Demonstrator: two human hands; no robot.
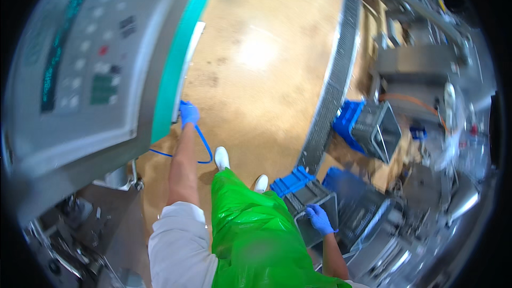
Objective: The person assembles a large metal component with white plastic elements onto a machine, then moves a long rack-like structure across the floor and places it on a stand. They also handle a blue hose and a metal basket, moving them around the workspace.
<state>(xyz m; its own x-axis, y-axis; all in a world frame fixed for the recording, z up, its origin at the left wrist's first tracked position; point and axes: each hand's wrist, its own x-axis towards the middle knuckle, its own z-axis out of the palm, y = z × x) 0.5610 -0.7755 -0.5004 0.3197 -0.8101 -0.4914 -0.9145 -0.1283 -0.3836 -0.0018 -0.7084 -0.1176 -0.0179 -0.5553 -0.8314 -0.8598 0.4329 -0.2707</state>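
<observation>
At the edge of a machine with a green side panel (172,64), my left hand (189,114), in a blue glove, is closed on something I cannot make out. A thin blue hose (204,141) loops down from close beside that hand toward the machine's underside. My right hand (320,220), also blue-gloved, hangs over a grey crate (308,198) on my right. Its fingers look loosely extended with nothing in them, and whether they touch the crate's rim I cannot tell.
A grey control panel (85,58) with a display and buttons fills the upper left. Beyond the tan floor (256,101) runs a grated drain (333,80). Grey crates (377,128) and blue crates (349,122) stand at right, near steel machinery (416,64). I wear a green apron (256,229).
</observation>
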